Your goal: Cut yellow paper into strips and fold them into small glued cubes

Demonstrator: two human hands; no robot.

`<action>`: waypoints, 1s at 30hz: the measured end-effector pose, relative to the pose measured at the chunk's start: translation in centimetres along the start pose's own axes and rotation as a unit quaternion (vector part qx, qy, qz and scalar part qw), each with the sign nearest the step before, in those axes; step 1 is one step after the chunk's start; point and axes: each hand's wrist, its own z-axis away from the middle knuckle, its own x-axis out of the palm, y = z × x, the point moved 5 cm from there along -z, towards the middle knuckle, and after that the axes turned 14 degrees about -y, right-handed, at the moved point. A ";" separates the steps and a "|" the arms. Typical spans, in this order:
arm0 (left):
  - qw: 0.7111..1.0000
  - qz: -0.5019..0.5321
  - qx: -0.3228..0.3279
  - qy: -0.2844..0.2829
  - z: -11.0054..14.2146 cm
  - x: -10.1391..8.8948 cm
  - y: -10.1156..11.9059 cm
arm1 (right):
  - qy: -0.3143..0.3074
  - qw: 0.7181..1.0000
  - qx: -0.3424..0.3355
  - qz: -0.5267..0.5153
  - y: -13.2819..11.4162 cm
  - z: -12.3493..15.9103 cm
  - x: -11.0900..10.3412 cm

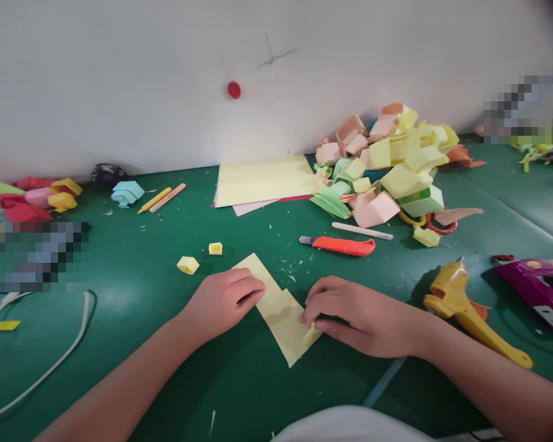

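Note:
A pale yellow sheet of paper (276, 313) with a stepped edge lies at a slant on the green table between my hands. On its upper left edge rests my left hand (228, 298), fingers curled and pressed together, holding the paper down. My right hand (345, 313) is closed at the paper's right side, its thumb and fingers around a small folded yellow paper strip (309, 333). The fingertips of that hand are partly hidden. Two small folded yellow paper boxes (188, 265) stand beyond my left hand. An orange utility knife (343, 245) lies beyond my right hand.
A yellow glue gun (461, 301) lies beside my right forearm, near a purple power strip (534, 285). Behind are a heap of folded paper pieces (410, 153), stacked paper sheets (265, 181), a white stick (362, 231) and pencil-like sticks (155, 199). A white cable (80, 337) curves at left.

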 end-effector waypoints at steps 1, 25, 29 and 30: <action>1.000 -0.003 0.002 -0.004 0.0 0.0 0.0 | 0.001 1.000 -0.002 0.000 0.0 0.0 0.0; 0.997 0.013 -0.010 -0.075 -0.1 -0.5 0.4 | -0.001 1.000 0.002 -0.013 0.1 0.2 0.0; 0.998 0.023 -0.005 -0.054 0.4 -0.6 -0.2 | -0.003 1.000 0.003 -0.013 0.1 0.2 -0.1; 0.999 0.018 -0.001 -0.051 0.5 -0.7 -0.3 | -0.003 1.000 0.003 -0.013 0.1 0.2 -0.1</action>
